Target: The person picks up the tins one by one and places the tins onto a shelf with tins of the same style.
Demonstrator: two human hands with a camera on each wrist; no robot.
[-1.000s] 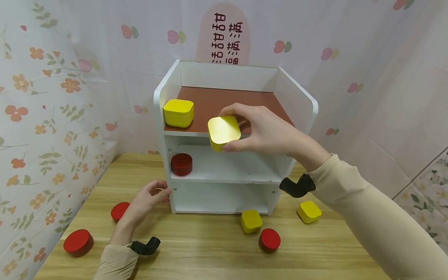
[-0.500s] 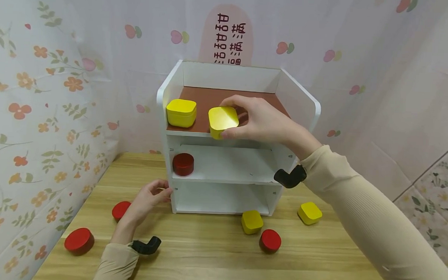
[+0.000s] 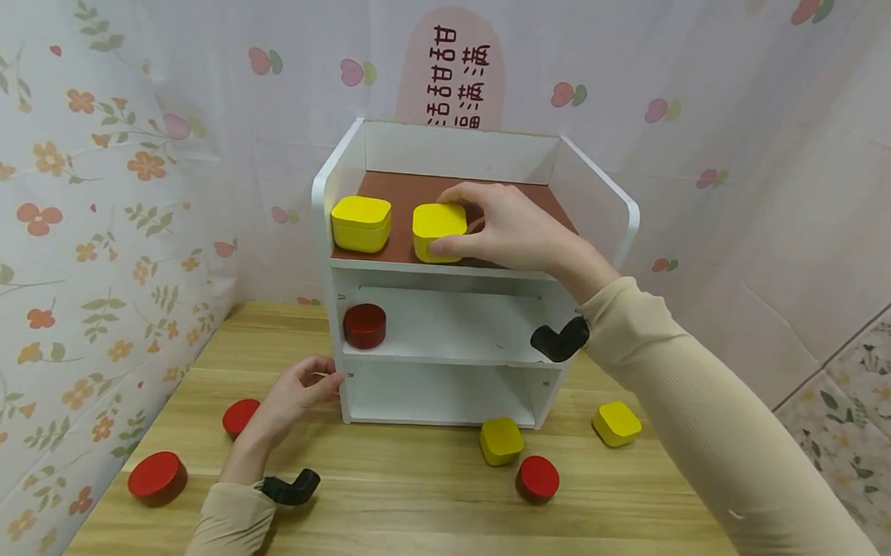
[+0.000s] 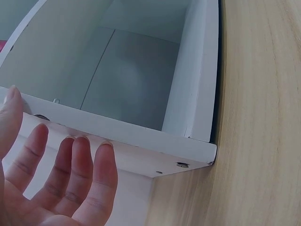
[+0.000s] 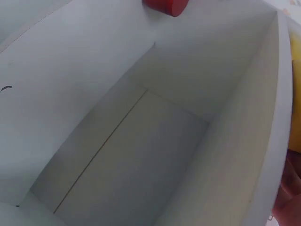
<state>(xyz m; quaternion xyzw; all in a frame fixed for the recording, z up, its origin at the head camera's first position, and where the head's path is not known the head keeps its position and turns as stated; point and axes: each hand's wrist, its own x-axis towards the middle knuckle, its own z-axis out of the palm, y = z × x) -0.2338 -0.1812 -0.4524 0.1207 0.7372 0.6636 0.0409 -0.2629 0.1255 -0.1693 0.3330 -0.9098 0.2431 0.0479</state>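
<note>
My right hand pinches a yellow rounded-square box between thumb and fingers. This box is at the front of the brown top board of a white shelf unit; whether its base touches the board I cannot tell. To its left, a like yellow box sits in the board's front left corner. In the right wrist view only a sliver of the held yellow box shows at the right edge. Down by the unit's left side panel is my left hand, its relaxed fingertips at the panel in the left wrist view.
A red round box stands at the left of the middle shelf. On the wooden table lie two yellow boxes and a red one to the right, and two red round boxes to the left.
My right hand has moved up and slightly away with the yellow box, from in front of the top board's edge to over the board. The left hand has stayed put.
</note>
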